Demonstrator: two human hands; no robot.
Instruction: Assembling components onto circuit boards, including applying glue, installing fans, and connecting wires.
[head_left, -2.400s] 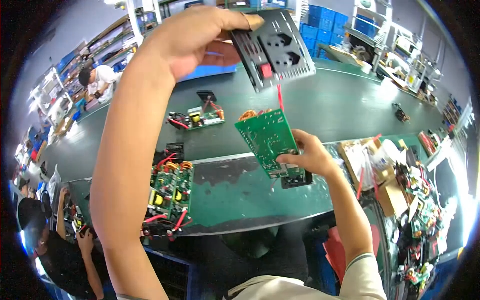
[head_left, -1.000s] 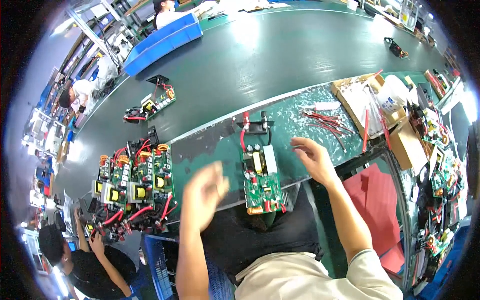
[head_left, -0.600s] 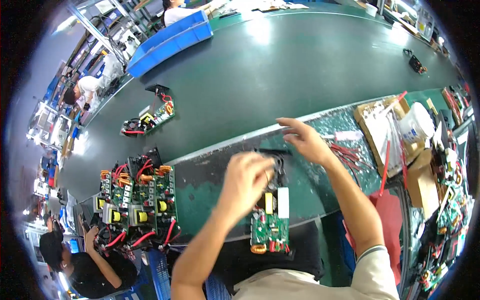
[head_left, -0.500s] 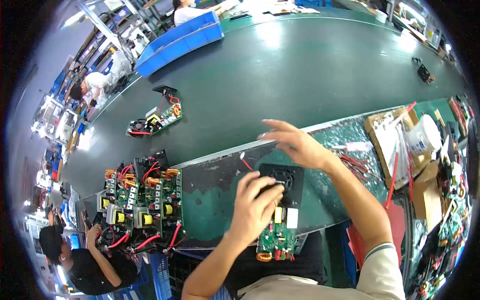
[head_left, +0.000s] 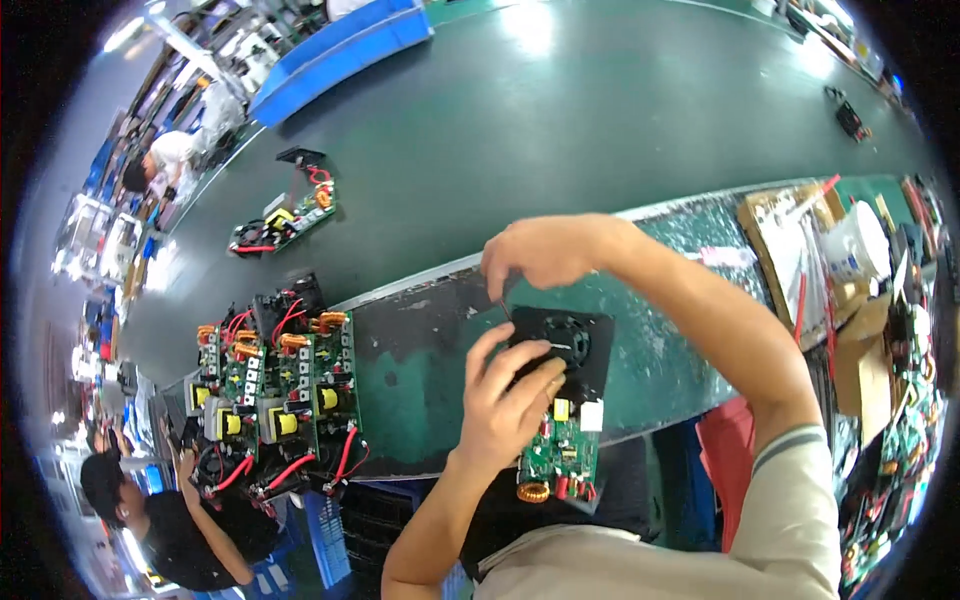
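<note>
On the near edge of the table [head_left: 430, 400], the left hand [head_left: 505, 400] presses a black fan panel [head_left: 575, 345] above a green circuit board [head_left: 560, 460], while the right hand [head_left: 545, 250] pinches something just beyond.

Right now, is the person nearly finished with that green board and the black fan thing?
Probably midway. Done: the black fan panel already lies over the green circuit board at the bench edge. In hand: the left hand presses on the panel while the right hand pinches something thin just above it. Left: a stack of similar boards with red wires waits to the left.
</note>
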